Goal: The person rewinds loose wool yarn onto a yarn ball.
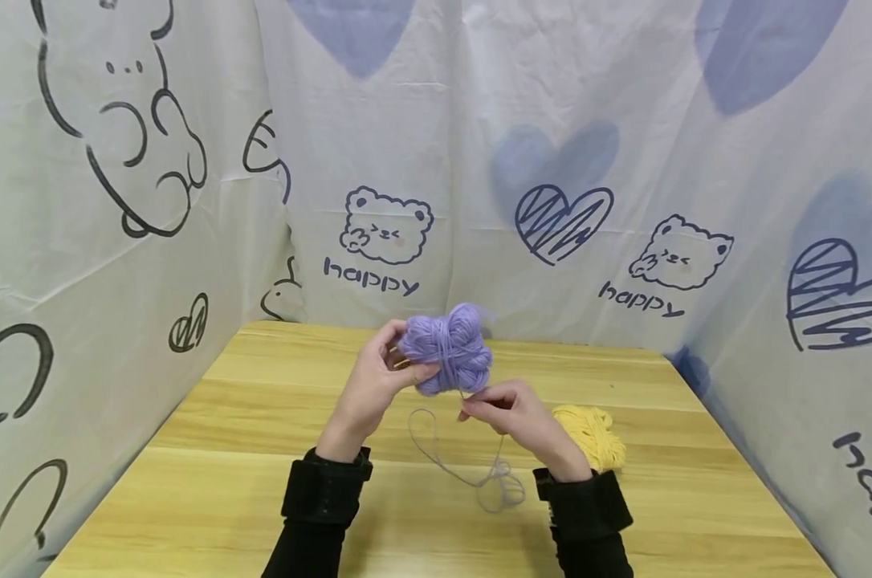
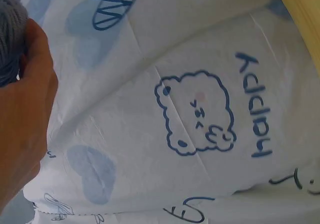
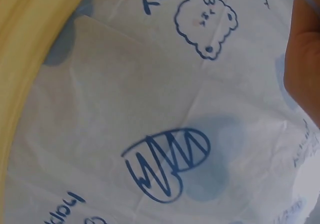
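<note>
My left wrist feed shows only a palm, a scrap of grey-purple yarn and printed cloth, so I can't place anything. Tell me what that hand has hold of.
Observer: The left hand holds a purple yarn ball up above the wooden table.
Operator: Report the other hand.
Observer: The right hand pinches the loose purple strand just below the ball; its slack loops down onto the table.
Operator: List anything else on the table.
Observer: A yellow yarn bundle lies on the table, just beyond the right wrist.
</note>
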A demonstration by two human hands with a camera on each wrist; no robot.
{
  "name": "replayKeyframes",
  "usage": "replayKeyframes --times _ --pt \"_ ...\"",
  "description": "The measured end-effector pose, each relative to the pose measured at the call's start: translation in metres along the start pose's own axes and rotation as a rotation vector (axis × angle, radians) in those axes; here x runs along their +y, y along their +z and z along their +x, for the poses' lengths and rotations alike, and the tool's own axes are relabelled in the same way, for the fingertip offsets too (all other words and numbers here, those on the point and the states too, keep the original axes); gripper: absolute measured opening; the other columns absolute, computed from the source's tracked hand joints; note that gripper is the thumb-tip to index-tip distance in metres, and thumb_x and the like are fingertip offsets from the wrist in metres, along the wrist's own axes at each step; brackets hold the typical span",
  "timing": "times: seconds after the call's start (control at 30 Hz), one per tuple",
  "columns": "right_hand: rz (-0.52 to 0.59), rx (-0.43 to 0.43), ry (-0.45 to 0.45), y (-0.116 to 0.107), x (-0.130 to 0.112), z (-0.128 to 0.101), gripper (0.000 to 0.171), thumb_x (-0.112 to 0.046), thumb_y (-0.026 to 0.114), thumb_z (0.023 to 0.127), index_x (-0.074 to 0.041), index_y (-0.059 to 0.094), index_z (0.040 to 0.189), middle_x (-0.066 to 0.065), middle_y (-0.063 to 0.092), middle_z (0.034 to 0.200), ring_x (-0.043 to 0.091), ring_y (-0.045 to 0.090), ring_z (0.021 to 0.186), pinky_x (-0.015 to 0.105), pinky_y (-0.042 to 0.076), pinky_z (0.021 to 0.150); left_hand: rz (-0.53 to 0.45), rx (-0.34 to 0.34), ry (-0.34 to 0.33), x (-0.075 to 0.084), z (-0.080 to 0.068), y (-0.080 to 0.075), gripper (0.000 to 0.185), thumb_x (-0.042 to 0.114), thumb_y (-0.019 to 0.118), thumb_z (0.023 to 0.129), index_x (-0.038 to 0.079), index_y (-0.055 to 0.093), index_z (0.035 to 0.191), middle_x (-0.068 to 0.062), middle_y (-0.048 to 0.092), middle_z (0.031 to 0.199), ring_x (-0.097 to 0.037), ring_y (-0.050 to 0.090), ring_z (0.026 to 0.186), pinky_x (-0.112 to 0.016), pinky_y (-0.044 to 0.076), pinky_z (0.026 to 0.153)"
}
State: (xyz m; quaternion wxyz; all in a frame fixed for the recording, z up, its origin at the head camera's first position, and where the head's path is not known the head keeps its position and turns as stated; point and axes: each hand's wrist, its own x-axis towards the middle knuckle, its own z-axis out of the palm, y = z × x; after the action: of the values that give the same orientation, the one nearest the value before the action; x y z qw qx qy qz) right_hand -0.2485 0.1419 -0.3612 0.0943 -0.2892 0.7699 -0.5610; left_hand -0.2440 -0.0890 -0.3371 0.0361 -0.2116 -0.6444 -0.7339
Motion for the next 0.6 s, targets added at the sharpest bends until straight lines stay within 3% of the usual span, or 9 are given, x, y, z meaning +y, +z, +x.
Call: replayKeyframes --times 0.17,0.23,0.33,0.47,0.6 --pt "-0.065 0.053 -0.021 -0.006 -0.015 -0.012 0.020 -0.023 0.062 0.093 -0.006 0.073 0.095 -0.005 0.050 0.066 0.008 0.035 0.058 0.025 0.035 0.056 0.295 0.011 0.051 -0.005 0.004 0.003 0.049 -0.003 0.074 0.078 0.005 0.053 0.121 -0.014 0.060 0.117 -0.026 0.062 0.105 -0.039 0.055 0.093" --pt "-0.061 0.072 -0.033 -0.008 -0.018 -0.015 0.020 -0.022 0.062 0.093 -0.004 0.072 0.096 -0.005 0.060 0.074 0.008 0.039 0.062 0.024 0.038 0.060 0.440 -0.023 0.075 -0.007 0.005 0.004 0.049 -0.002 0.076 0.076 0.006 0.055 0.119 -0.013 0.062 0.114 -0.024 0.062 0.100 -0.036 0.056 0.088" --pt "-0.072 0.117 -0.062 -0.013 -0.018 -0.017 0.020 -0.020 0.061 0.094 -0.001 0.070 0.095 -0.004 0.059 0.076 0.008 0.041 0.065 0.025 0.038 0.060 0.595 -0.125 0.089 -0.010 0.005 0.006 0.049 -0.002 0.078 0.073 0.007 0.057 0.117 -0.010 0.064 0.109 -0.020 0.062 0.093 -0.032 0.057 0.081" --pt "-0.077 0.214 -0.060 -0.016 -0.014 -0.016 0.019 -0.020 0.061 0.094 -0.003 0.069 0.092 -0.004 0.053 0.072 0.008 0.041 0.063 0.026 0.037 0.057 0.657 -0.290 0.108 -0.010 0.002 0.006 0.050 -0.002 0.078 0.071 0.007 0.058 0.117 -0.008 0.065 0.107 -0.016 0.061 0.090 -0.029 0.056 0.079" --pt "-0.036 0.306 -0.033 -0.016 -0.010 -0.014 0.020 -0.021 0.064 0.092 -0.002 0.068 0.089 -0.004 0.050 0.067 0.008 0.040 0.058 0.027 0.037 0.052 0.613 -0.405 0.132 -0.010 0.000 0.005 0.048 -0.002 0.079 0.071 0.010 0.060 0.113 -0.004 0.065 0.107 -0.013 0.061 0.090 -0.027 0.056 0.081"
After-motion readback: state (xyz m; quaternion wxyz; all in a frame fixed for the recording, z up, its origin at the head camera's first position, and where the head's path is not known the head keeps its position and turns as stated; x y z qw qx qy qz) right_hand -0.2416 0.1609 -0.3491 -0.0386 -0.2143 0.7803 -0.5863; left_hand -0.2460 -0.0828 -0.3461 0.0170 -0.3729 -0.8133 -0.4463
